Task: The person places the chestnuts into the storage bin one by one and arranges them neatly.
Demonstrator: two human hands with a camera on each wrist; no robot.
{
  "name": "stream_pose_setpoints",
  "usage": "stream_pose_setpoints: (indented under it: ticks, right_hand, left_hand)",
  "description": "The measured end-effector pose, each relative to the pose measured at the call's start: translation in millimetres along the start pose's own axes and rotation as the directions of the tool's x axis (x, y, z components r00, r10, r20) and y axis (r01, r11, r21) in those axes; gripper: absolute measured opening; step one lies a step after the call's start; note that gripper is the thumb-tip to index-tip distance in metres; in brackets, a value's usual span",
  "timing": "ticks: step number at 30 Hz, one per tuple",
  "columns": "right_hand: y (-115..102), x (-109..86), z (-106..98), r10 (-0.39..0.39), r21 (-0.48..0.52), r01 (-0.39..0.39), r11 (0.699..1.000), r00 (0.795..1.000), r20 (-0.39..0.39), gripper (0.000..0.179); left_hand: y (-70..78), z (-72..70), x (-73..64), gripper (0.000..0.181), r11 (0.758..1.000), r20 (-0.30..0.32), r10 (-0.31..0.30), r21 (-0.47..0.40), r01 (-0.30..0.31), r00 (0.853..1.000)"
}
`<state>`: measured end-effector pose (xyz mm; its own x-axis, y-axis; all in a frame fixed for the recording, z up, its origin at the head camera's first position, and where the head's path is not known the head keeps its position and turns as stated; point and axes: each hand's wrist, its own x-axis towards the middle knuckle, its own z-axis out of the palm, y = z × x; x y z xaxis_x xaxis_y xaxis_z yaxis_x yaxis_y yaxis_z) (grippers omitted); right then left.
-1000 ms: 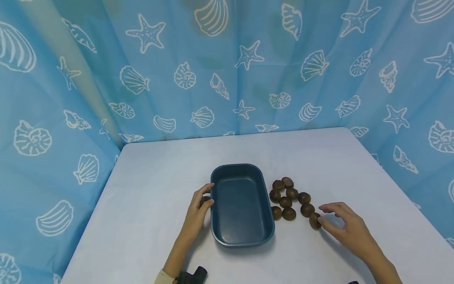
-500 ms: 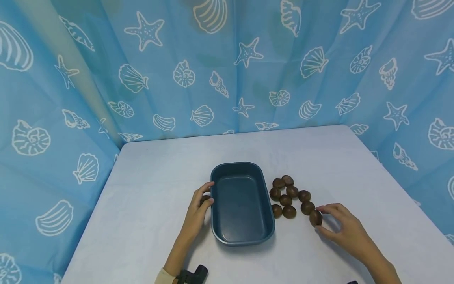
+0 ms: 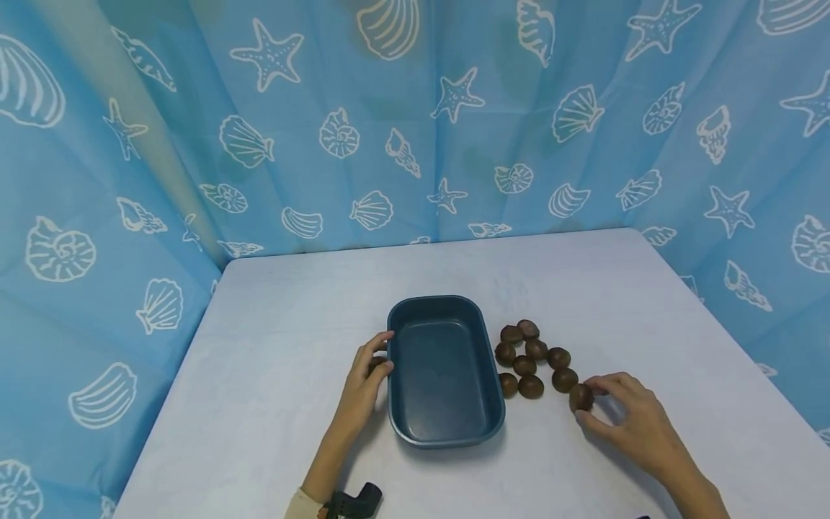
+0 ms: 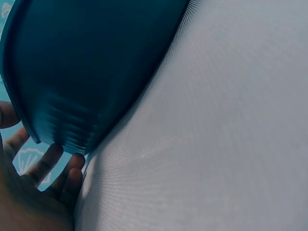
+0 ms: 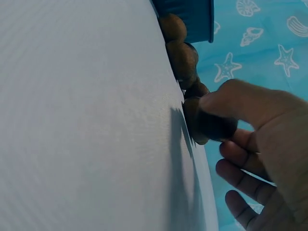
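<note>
Rounded brown piece (image 3: 581,398) in pinching right hand (image 3: 630,418), loose left hand (image 3: 359,383) against blue tray (image 3: 445,382)

Ten chestnuts (image 3: 524,365), one dish (image 3: 446,382)

a curtained-off setting, room type unclear: blue seashell-print curtain (image 3: 389,101) borders a white-topped table (image 3: 292,324).

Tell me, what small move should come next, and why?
Probably carry the brown piece over to the tray: the right hand pinches it, and the tray stands beside the other pieces, with the left hand touching its side.
</note>
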<state>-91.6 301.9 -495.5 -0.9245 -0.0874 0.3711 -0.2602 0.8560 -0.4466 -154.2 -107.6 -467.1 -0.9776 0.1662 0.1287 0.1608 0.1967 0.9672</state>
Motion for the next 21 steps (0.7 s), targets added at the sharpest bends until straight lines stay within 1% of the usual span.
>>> stream_pose_setpoints:
  ticks: [1, 7, 12, 17, 21]
  right_hand:
    - [-1.4, 0.4, -0.3, 0.001, 0.000, -0.001, 1.000, 1.000, -0.003, 0.047]
    - [-9.4, 4.2, -2.9, -0.053, 0.005, 0.053, 0.999, 0.998, -0.031, 0.048]
    - [-19.7, 10.9, -9.2, -0.076, 0.006, 0.076, 0.997, 0.997, -0.024, 0.047]
    - [-31.4, 22.1, -17.7, -0.112, -0.005, 0.112, 0.994, 0.994, -0.011, 0.048]
    - [-41.6, 32.3, -23.4, -0.124, 0.006, 0.124, 0.992, 0.992, 0.006, 0.049]
  left_hand:
    - [-0.2, -0.4, 0.0, 0.048, 1.000, -0.002, 0.000, 0.002, 0.000, 1.000]
    - [1.8, -1.5, -0.1, 0.048, 1.000, -0.006, -0.008, 0.013, 0.009, 1.000]
    - [2.1, -1.6, 0.2, 0.047, 1.000, 0.001, -0.015, 0.007, 0.015, 1.000]
    - [0.6, -1.8, 1.6, 0.047, 1.000, 0.001, -0.018, -0.004, 0.018, 1.000]
    - [-0.3, -2.7, 2.8, 0.048, 1.000, 0.001, -0.017, -0.012, 0.017, 1.000]
